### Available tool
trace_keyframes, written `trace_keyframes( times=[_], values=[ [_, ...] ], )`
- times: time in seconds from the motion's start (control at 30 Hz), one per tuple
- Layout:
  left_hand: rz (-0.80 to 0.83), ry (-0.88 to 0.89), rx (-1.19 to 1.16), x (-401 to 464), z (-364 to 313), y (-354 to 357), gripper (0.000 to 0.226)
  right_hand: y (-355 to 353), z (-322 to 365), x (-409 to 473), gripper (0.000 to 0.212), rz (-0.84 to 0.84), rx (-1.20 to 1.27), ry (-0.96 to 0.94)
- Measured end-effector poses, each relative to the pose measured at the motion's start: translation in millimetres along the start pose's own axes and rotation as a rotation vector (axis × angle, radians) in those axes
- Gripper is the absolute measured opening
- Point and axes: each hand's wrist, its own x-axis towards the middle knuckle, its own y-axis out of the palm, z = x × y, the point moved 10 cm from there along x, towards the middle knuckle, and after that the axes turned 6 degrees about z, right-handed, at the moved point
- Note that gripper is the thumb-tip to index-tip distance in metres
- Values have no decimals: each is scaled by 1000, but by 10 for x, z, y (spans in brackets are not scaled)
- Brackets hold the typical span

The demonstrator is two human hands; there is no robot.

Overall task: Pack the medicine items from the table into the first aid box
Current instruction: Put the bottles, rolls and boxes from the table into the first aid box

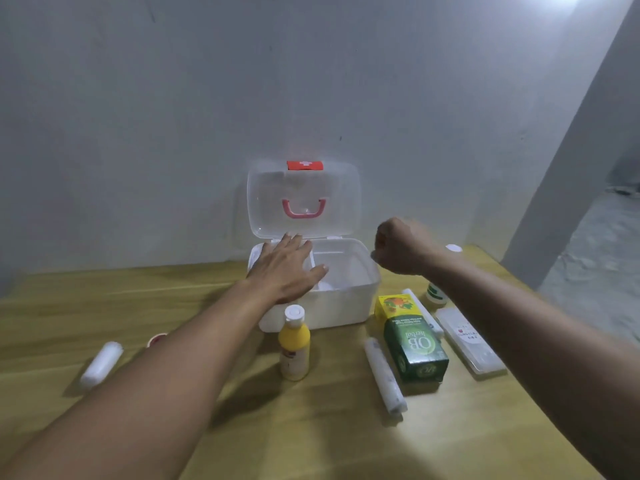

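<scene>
First aid box (pixel 349 306) open; my left hand (pixel 287 268) flat, spread over it, right hand (pixel 398 247) curled, grip contents unclear. Next, I'd grab the yellow bottle (pixel 294 344).

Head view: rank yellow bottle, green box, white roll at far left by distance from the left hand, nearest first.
From the left hand:
1. Yellow bottle, just below it, in front of the first aid box.
2. Green box, off to the right.
3. White roll, far left on the table.

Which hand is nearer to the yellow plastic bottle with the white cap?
Left. The left hand lies flat over the open box just behind the yellow plastic bottle with the white cap; the right hand, curled, hovers farther off to its right.
</scene>
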Motion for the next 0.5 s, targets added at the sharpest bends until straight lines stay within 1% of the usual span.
trace_keyframes(
  times=[0.1, 0.13, 0.2, 0.23, 0.3, 0.37, 0.4, 0.43, 0.5],
  values=[
    [75, -42, 58, 57, 19, 105, 75, 255, -218, -389, 33, 287, -44, 153],
    [94, -58, 59, 60, 25, 130, 75, 310, -261, -497, 34, 348, -35, 187],
    [102, -71, 52, 54, 22, 142, 73, 366, -295, -659, 26, 405, -36, 211],
    [101, -71, 47, 50, 22, 146, 72, 405, -303, -733, 27, 432, -39, 216],
    [99, -70, 31, 45, 23, 146, 67, 511, -316, -885, 36, 510, -41, 231],
    [104, -70, 17, 47, 24, 145, 62, 615, -358, -991, 46, 548, 37, 273],
    [109, -71, 12, 48, 22, 142, 61, 633, -377, -1028, 49, 540, 102, 298],
    [112, -73, 7, 48, 22, 140, 61, 612, -389, -1038, 48, 512, 140, 305],
    [123, -77, -2, 52, 29, 138, 61, 460, -421, -1013, 41, 427, 119, 297]
  ],
)
